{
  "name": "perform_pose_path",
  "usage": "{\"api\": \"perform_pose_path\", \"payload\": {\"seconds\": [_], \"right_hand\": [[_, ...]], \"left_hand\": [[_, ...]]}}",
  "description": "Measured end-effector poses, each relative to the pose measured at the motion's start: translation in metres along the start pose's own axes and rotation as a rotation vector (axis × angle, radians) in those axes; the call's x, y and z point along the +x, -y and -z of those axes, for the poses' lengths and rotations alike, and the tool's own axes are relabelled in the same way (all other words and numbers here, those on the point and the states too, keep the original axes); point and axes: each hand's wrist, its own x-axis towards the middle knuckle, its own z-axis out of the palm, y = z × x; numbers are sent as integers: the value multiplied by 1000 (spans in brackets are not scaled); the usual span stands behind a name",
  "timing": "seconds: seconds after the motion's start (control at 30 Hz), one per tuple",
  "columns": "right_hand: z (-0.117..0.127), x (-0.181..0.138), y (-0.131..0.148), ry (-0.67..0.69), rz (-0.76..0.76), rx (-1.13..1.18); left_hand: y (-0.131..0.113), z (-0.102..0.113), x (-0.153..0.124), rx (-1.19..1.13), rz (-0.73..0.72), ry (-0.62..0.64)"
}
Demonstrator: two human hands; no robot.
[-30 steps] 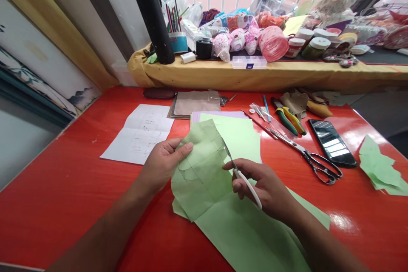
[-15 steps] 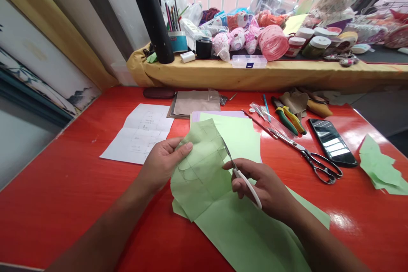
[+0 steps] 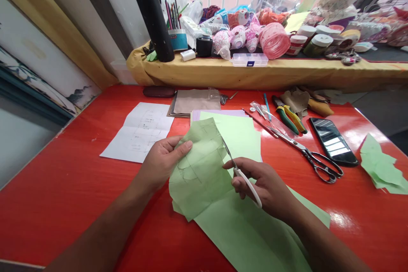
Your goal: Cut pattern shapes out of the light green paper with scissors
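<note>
My left hand (image 3: 165, 159) pinches the left edge of a green paper piece (image 3: 199, 178) marked with pencil lines, thumb on top. The piece is lifted above the table and slightly curved. In my right hand (image 3: 255, 180) is a pair of scissors (image 3: 247, 185) with white handles, their blades at the paper's right edge. How far the blades are apart cannot be made out. Below both hands lies a larger green sheet (image 3: 255, 229), and more pale green paper (image 3: 242, 136) lies behind the piece.
On the red table (image 3: 79, 204) lie a folded white sheet with drawings (image 3: 137, 131), large metal shears (image 3: 306, 151), pliers (image 3: 290, 114), a phone (image 3: 333, 142) and green scraps (image 3: 381, 165). A black thermos (image 3: 154, 21) and several jars stand on the sill.
The lower left of the green paper piece has shifted slightly left and bends a little more. Both hands stay nearly in place, still holding the paper and the scissors.
</note>
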Motion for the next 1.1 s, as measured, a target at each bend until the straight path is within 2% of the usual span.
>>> {"api": "perform_pose_path", "payload": {"seconds": [0.43, 1.1], "right_hand": [[1, -2, -3, 26, -5, -2], [-1, -1, -2, 6, -18, 21]], "left_hand": [[-8, 3, 1, 3, 64, -24], [-5, 6, 2, -11, 48, 20]]}}
